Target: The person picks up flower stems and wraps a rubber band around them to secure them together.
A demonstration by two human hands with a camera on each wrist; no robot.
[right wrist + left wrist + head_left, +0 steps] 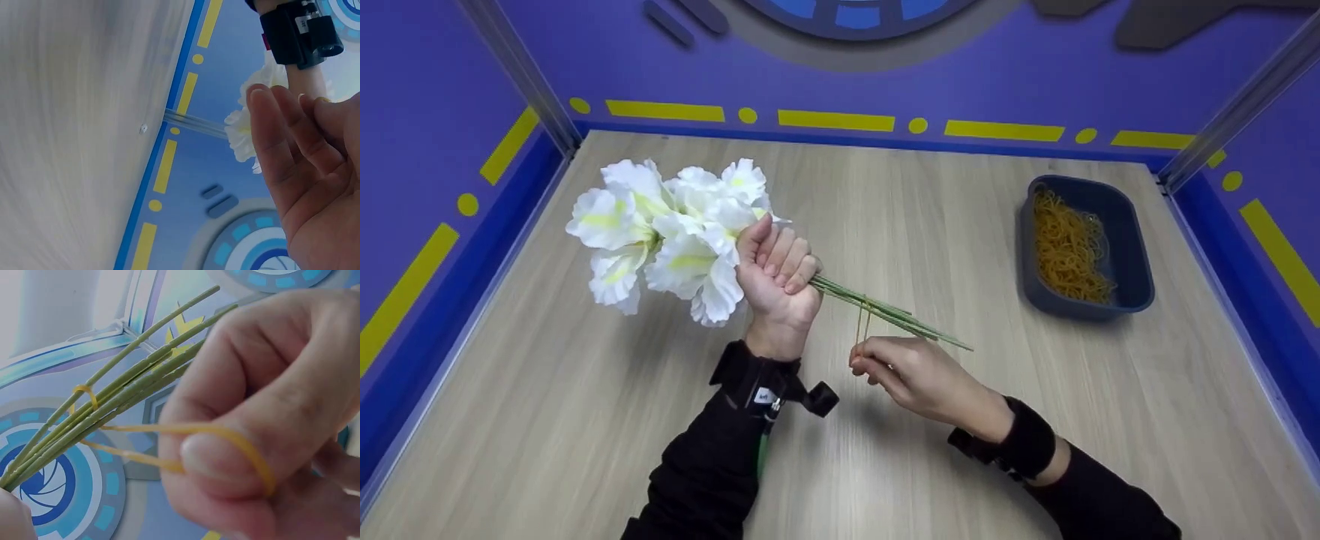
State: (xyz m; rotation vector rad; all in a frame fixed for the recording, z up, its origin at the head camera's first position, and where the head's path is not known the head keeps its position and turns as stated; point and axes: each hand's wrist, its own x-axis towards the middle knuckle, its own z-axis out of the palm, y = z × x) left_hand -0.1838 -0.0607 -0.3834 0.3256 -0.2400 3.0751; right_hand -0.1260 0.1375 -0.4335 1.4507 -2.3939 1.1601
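Observation:
A bunch of white artificial flowers [690, 232] is held by its green stems [900, 315] in my left hand [781, 274], blooms to the left and stem ends to the right. My right hand [926, 375] is just below the stems, pinching a yellow rubber band [135, 429] between thumb and forefinger. In the left wrist view the band loops round the stems and stretches taut to the right thumb. In the right wrist view the right hand's other fingers [270, 135] are loosely bent, and white petals [242, 140] show behind them.
A dark grey plastic box [1132, 259] with many yellow rubber bands [1065, 247] stands at the right of the wooden table [960, 225]. Purple-blue panels [840, 90] with yellow dashes enclose the table at the back and both sides.

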